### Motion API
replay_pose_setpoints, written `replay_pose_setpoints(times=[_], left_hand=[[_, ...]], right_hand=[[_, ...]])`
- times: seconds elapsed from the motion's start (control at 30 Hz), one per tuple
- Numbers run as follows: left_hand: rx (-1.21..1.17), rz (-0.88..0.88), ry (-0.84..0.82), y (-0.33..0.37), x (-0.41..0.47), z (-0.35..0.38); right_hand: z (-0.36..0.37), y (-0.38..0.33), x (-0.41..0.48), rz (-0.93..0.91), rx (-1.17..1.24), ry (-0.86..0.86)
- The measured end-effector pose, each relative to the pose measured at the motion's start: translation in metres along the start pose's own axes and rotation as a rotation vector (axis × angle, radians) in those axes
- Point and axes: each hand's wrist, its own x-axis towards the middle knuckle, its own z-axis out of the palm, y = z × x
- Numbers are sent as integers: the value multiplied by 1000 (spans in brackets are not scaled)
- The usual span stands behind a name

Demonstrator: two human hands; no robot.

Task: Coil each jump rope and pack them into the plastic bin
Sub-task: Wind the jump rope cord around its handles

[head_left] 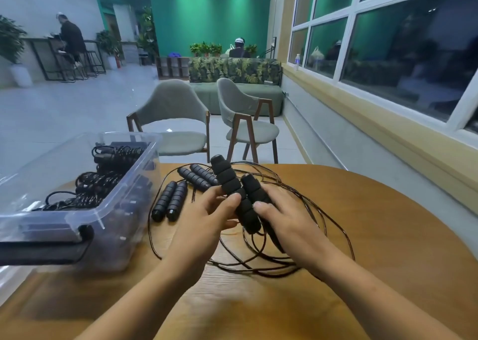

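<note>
My left hand (207,215) grips one black foam jump rope handle (227,179) that points up and away. My right hand (282,218) holds the second black handle (254,188) beside it, the two handles nearly touching. Their thin dark cord (320,223) lies in loose loops on the wooden table under and around both hands. Two more handle pairs rest on the table, one (170,202) near the bin and one (198,175) farther back. The clear plastic bin (121,200) at the left holds several coiled black ropes (103,179).
The round wooden table (362,275) ends close behind the ropes. Two grey chairs (176,114) stand beyond its far edge. A window wall runs along the right. People sit far back in the room.
</note>
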Motion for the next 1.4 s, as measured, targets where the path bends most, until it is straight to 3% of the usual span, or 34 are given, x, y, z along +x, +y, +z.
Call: replay_pose_setpoints(times=[0.27,0.5,0.77,0.97,1.23,1.4], left_hand=[[37,-18,-136,-9,-23,11],[56,-4,-198,-13,-24,23],[133,3,-198,-17,-28,27],[59,-16,-168,-18,-35,48],[77,-23,-191,-11,-33,47],[179,-21,-285,-5,-19,29]], right_hand=[[-12,-1,-24,47,260,114],[-9,-2,-32,91,477,112],[7,5,-38,94,450,174],[33,1,-51,43,475,261],[32,-6,-56,38,294,195],[-13,-14,-50,-100,-157,174]])
